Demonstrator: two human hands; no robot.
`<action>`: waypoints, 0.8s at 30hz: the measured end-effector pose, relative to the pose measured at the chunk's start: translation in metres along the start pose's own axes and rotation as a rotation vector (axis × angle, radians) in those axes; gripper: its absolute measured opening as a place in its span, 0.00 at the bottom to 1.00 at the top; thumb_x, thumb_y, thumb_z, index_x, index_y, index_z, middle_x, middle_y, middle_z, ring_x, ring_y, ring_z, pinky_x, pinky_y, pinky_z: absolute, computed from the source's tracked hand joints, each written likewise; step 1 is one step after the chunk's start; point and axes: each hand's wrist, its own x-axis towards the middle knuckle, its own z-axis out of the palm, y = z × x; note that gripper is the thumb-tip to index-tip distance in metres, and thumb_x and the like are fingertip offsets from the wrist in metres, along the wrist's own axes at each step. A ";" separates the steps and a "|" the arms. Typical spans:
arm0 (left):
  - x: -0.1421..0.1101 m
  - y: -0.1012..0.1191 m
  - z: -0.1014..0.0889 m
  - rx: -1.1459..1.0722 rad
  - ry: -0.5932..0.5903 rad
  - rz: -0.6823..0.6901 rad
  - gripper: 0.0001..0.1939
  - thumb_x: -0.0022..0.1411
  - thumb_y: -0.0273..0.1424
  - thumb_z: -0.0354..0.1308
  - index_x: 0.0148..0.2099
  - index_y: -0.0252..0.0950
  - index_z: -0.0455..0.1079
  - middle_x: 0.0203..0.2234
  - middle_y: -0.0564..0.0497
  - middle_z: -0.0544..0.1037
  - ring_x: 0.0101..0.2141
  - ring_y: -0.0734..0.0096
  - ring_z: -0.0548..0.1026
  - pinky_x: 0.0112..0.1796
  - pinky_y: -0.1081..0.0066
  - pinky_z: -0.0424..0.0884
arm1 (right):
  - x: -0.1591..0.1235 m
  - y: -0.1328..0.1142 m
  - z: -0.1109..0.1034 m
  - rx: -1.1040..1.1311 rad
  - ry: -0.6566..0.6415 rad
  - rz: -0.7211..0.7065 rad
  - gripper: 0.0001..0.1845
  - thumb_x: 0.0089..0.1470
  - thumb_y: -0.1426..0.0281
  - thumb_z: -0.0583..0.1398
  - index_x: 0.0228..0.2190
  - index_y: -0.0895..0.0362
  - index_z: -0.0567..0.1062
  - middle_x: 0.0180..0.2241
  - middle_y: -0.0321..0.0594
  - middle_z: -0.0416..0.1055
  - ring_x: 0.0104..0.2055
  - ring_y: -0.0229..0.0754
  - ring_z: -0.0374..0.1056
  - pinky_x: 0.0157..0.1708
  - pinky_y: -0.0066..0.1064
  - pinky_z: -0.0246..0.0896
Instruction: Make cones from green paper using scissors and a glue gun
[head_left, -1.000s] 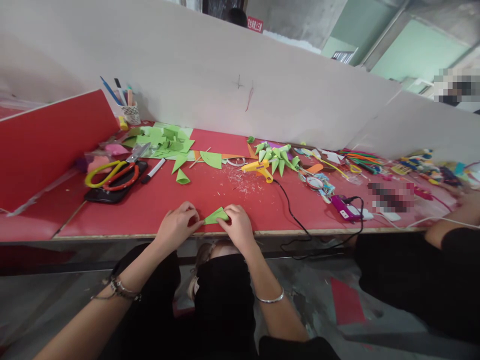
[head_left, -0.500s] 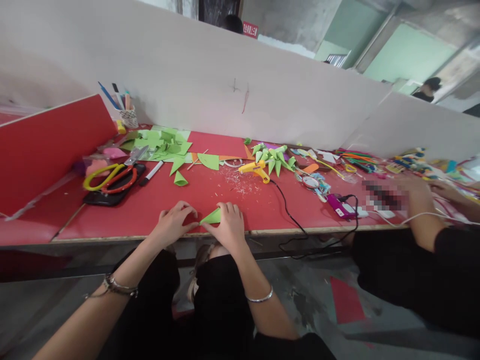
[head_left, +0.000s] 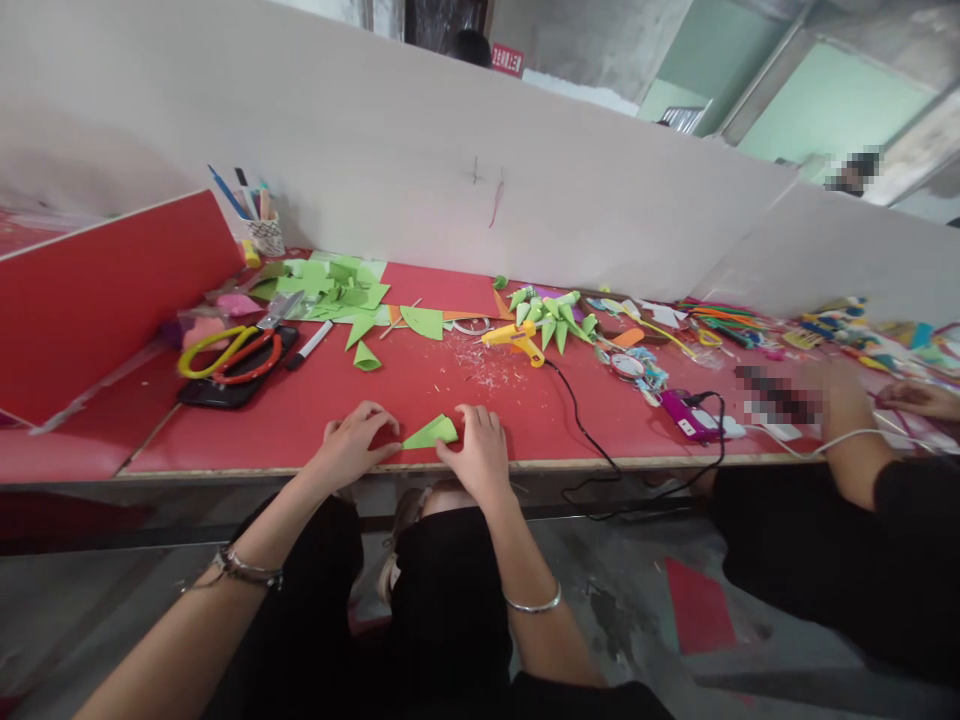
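Note:
A partly rolled green paper cone (head_left: 430, 432) lies on the red tabletop near its front edge, narrow tip to the left. My left hand (head_left: 358, 440) has thumb and forefinger closed at that tip. Beside the wide, curled end is my right hand (head_left: 478, 448), its thumb apart from its fingers, the thumb close to the paper; whether it touches cannot be made out. Farther back lie a small finished-looking green cone (head_left: 366, 356) and a flat green paper piece (head_left: 422, 322). A yellow glue gun (head_left: 516, 342) rests beyond my right hand.
Scissors (head_left: 229, 357) lie on a black phone (head_left: 234, 385) at left, near a marker (head_left: 309, 346). Green scraps (head_left: 341, 285) and a cluster of green cones (head_left: 551, 318) sit along the white partition (head_left: 390, 150). A black cord hangs over the edge. A co-worker's arm (head_left: 847, 420) is at right.
My right hand has opened and moved slightly right, off the cone, uncovering its curled wide end. My left hand stays at the tip. The view has shifted a little.

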 end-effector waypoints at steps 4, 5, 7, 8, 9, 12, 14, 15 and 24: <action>0.000 0.000 0.000 0.001 0.005 0.002 0.09 0.55 0.38 0.50 0.38 0.42 0.64 0.41 0.51 0.66 0.42 0.64 0.67 0.41 0.60 0.57 | 0.000 0.012 -0.005 -0.009 -0.007 0.005 0.16 0.45 0.65 0.57 0.38 0.56 0.65 0.37 0.44 0.64 0.41 0.47 0.58 0.39 0.36 0.54; 0.000 0.000 0.000 0.000 0.007 0.003 0.09 0.55 0.38 0.51 0.37 0.42 0.64 0.41 0.51 0.66 0.42 0.64 0.67 0.41 0.60 0.57 | 0.000 0.014 -0.005 -0.009 -0.012 0.003 0.16 0.45 0.65 0.58 0.38 0.56 0.65 0.37 0.44 0.64 0.41 0.47 0.58 0.38 0.36 0.55; -0.001 0.000 -0.001 -0.004 0.007 0.000 0.09 0.55 0.38 0.51 0.37 0.42 0.64 0.41 0.51 0.66 0.42 0.64 0.67 0.41 0.60 0.57 | 0.001 0.015 -0.006 -0.006 -0.018 -0.005 0.15 0.46 0.65 0.58 0.37 0.56 0.66 0.37 0.43 0.64 0.41 0.47 0.59 0.38 0.36 0.55; -0.001 0.000 -0.001 -0.008 0.003 0.000 0.09 0.55 0.38 0.50 0.38 0.42 0.64 0.41 0.51 0.66 0.43 0.64 0.67 0.41 0.60 0.57 | 0.001 0.016 -0.006 -0.004 -0.018 -0.011 0.14 0.46 0.66 0.58 0.37 0.56 0.66 0.36 0.43 0.64 0.41 0.47 0.59 0.38 0.36 0.55; -0.001 0.000 -0.002 -0.013 -0.007 0.002 0.09 0.55 0.38 0.50 0.38 0.42 0.64 0.42 0.51 0.65 0.43 0.64 0.67 0.42 0.60 0.57 | 0.001 0.016 -0.007 -0.002 -0.018 -0.019 0.13 0.46 0.66 0.58 0.36 0.56 0.66 0.36 0.43 0.64 0.40 0.47 0.59 0.38 0.36 0.55; -0.002 0.001 -0.005 -0.023 -0.033 0.004 0.10 0.55 0.38 0.49 0.39 0.43 0.64 0.43 0.51 0.65 0.44 0.63 0.67 0.42 0.59 0.57 | 0.001 0.016 -0.007 -0.009 -0.025 -0.039 0.11 0.47 0.68 0.57 0.36 0.55 0.67 0.35 0.43 0.64 0.40 0.46 0.59 0.38 0.35 0.55; -0.002 0.002 -0.007 -0.025 -0.052 0.003 0.10 0.55 0.39 0.49 0.39 0.43 0.64 0.43 0.50 0.65 0.44 0.63 0.66 0.43 0.58 0.57 | 0.000 0.016 -0.007 -0.026 -0.039 -0.044 0.11 0.47 0.68 0.57 0.36 0.55 0.67 0.35 0.42 0.63 0.40 0.46 0.59 0.37 0.35 0.56; -0.002 0.002 -0.009 -0.027 -0.066 0.002 0.10 0.55 0.39 0.49 0.39 0.43 0.64 0.43 0.50 0.65 0.44 0.63 0.66 0.43 0.57 0.56 | 0.000 0.016 -0.007 -0.034 -0.044 -0.045 0.11 0.47 0.68 0.57 0.36 0.55 0.67 0.35 0.42 0.63 0.41 0.46 0.58 0.37 0.35 0.56; 0.002 0.001 -0.015 -0.047 -0.140 0.006 0.09 0.55 0.36 0.48 0.38 0.43 0.65 0.42 0.51 0.65 0.45 0.63 0.66 0.44 0.56 0.57 | 0.006 -0.003 -0.020 -0.157 -0.061 -0.084 0.13 0.52 0.77 0.51 0.39 0.55 0.68 0.36 0.45 0.66 0.41 0.47 0.60 0.44 0.42 0.53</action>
